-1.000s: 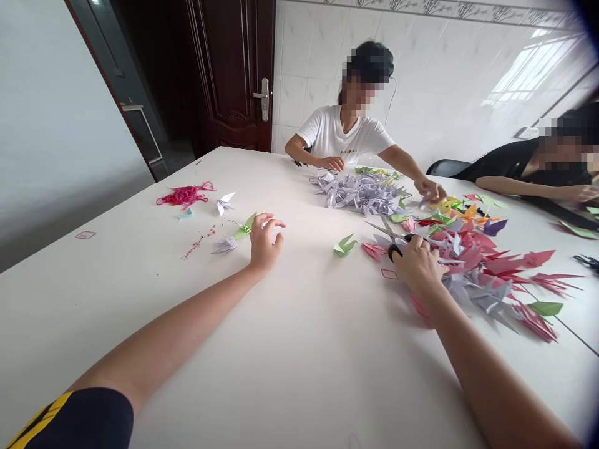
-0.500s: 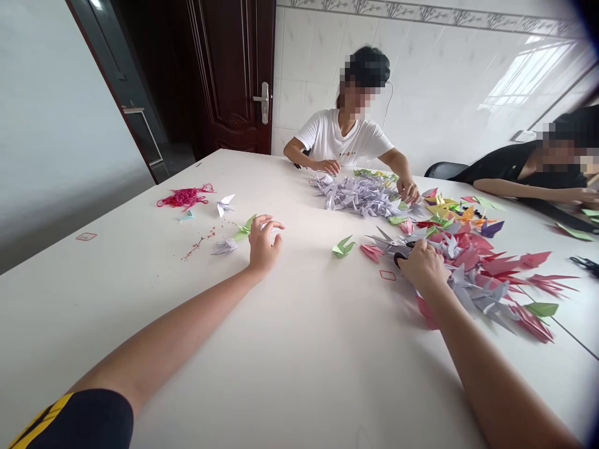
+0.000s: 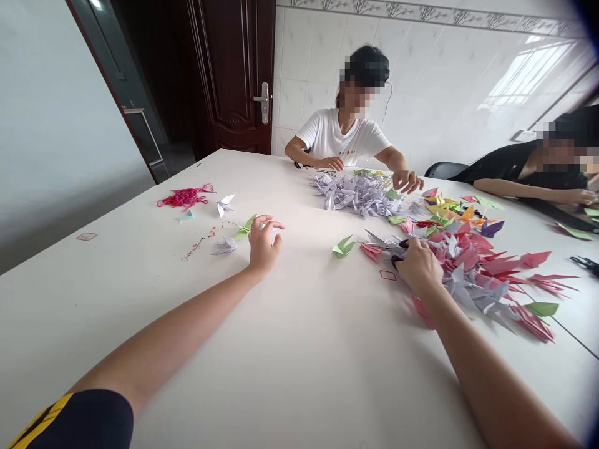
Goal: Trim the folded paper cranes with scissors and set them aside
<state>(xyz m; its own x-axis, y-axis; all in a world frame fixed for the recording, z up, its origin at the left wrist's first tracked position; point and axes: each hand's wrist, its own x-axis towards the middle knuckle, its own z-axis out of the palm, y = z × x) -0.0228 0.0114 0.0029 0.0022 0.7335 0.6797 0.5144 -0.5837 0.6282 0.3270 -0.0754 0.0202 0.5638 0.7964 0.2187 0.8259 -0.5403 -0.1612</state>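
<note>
My right hand point(image 3: 420, 265) grips black-handled scissors point(image 3: 385, 244), whose blades point left over the near edge of a pile of folded paper cranes point(image 3: 472, 252), mostly pink and pale lilac. A pink crane point(image 3: 370, 252) lies under the blade tips, and a green crane point(image 3: 343, 247) sits just left of it. My left hand point(image 3: 264, 244) rests on the table with fingers apart and curved. Beside it are a green crane point(image 3: 243, 232), partly hidden behind the fingers, and a lilac crane point(image 3: 226, 247).
On the white table point(image 3: 262, 380) lie tangled magenta string point(image 3: 182, 198), a white crane point(image 3: 225, 205) and red scraps point(image 3: 193, 251). Across it, a person point(image 3: 349, 137) reaches over a lilac crane heap point(image 3: 358, 196). Another person point(image 3: 519, 165) sits at the right.
My right hand has shifted slightly left and up with the scissors, and their blades are closer together. The person opposite has raised a hand off the heap. My left hand stays still.
</note>
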